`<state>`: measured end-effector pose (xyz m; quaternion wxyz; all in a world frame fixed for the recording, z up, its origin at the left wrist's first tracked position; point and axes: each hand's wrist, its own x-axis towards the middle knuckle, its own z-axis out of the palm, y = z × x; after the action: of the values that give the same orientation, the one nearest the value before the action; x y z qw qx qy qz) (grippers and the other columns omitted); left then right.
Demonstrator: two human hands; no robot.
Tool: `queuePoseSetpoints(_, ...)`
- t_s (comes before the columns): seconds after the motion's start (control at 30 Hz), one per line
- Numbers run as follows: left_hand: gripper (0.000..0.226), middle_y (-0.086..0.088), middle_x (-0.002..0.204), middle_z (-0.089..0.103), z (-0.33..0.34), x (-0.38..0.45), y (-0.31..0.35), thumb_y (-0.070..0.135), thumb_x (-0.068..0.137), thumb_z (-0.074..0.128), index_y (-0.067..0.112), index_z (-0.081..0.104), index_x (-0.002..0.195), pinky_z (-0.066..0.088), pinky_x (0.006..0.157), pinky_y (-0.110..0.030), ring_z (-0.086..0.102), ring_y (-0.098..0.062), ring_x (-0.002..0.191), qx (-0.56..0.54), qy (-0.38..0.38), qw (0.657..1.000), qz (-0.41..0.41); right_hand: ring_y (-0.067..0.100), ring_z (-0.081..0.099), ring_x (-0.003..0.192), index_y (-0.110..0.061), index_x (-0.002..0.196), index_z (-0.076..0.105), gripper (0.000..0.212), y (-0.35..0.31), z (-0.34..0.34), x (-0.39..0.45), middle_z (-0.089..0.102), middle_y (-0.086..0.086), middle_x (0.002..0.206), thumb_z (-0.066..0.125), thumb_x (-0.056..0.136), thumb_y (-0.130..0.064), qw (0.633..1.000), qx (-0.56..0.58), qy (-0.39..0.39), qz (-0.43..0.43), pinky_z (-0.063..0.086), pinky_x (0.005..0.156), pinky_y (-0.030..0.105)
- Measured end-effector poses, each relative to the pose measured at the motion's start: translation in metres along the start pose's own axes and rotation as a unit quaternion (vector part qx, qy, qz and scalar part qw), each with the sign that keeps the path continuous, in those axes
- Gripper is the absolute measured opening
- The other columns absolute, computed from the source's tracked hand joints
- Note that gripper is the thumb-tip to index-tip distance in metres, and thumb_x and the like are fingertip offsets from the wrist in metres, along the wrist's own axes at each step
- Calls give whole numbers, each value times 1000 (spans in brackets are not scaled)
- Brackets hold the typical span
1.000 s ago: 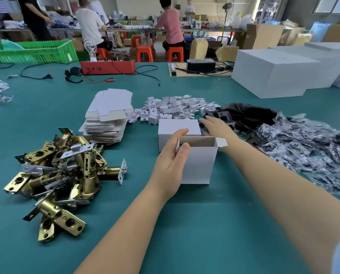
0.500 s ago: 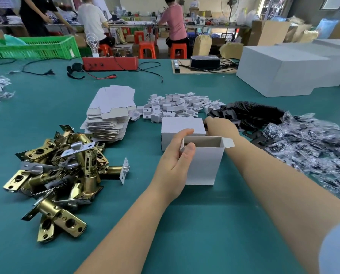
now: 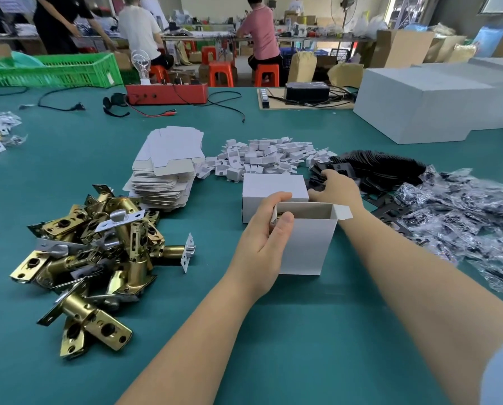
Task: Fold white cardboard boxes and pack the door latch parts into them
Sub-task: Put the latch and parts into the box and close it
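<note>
White open box (image 3: 302,247) stood clamped in the left hand (image 3: 262,238); the right hand (image 3: 336,190), grip unclear, reached the black plates (image 3: 375,168) at one o'clock. Looser hold might tip it.

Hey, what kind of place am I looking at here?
Most likely a small hardware packing workshop. A green worktable holds a heap of brass door latches, a stack of flat white box blanks and bagged parts, with other workers seated on orange stools behind.

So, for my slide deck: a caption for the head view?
Left hand steadies open white box; right hand reaches black plates.
</note>
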<state>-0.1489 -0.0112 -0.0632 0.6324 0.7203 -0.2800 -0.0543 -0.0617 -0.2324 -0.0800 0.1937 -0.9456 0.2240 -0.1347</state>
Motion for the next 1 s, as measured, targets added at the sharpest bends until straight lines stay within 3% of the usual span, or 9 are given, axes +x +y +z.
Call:
queuePoseSetpoints(0.17,24,34,97,54,1,2,-1,47,92,36,54,44,114,30,76,4,46,20,87,-6,3,1000,5,11,60,91,-21,113,69,34,10,-4,-23,70,-1,104,67,80,-28,948,300,61,88,42,75,19)
queuePoseSetpoints(0.27,23,23,94,50,3,2,-4,48,92,37,56,45,112,32,75,3,45,19,82,-8,5,1000,5,11,61,67,-15,86,69,8,6,-12,-36,68,3,81,65,85,-22,801,565,75,184,50,62,21)
queuePoseSetpoints(0.33,22,19,94,48,2,1,-5,49,93,37,59,45,110,32,75,4,44,19,80,-6,6,1000,6,13,60,58,-11,81,61,17,4,-18,-46,67,3,65,52,93,-20,704,670,67,228,49,51,19)
queuePoseSetpoints(0.4,22,16,96,49,2,1,-6,50,93,37,59,45,111,31,75,5,44,20,82,-4,5,1000,7,11,62,53,-12,82,57,22,4,-24,-56,68,-1,56,44,99,-19,677,696,56,232,51,52,22)
queuePoseSetpoints(0.57,26,45,100,50,1,2,-4,50,93,36,56,44,116,26,78,7,42,27,95,0,6,1000,6,4,58,58,-19,82,64,20,2,-49,-83,66,-6,66,54,97,-26,759,633,38,148,46,58,23)
queuePoseSetpoints(0.7,32,55,116,42,1,2,-3,50,94,29,51,42,123,21,87,8,33,31,114,-10,7,1000,8,4,54,64,-31,77,74,24,-12,-79,-105,63,-8,70,62,92,-16,824,562,65,-31,48,64,19)
queuePoseSetpoints(0.77,35,51,122,42,1,3,-3,53,93,28,53,42,124,24,96,2,33,26,120,-16,5,1000,-2,0,59,67,-39,89,72,32,-22,-88,-118,68,-14,74,63,89,-8,834,535,65,-118,48,67,14)
queuePoseSetpoints(0.87,36,28,135,50,1,3,-5,58,89,31,58,44,123,29,115,-28,41,4,130,-41,9,999,-29,2,61,73,-49,98,64,38,-33,-85,-132,69,-13,78,65,87,-13,879,433,77,-181,51,70,22)
queuePoseSetpoints(1.0,55,5,140,53,0,4,-3,55,92,30,33,44,141,31,115,-47,44,-14,134,-61,-3,998,-22,-9,57,78,-50,102,57,42,-32,-74,-140,62,1,91,66,88,-12,906,355,100,-210,40,73,4)
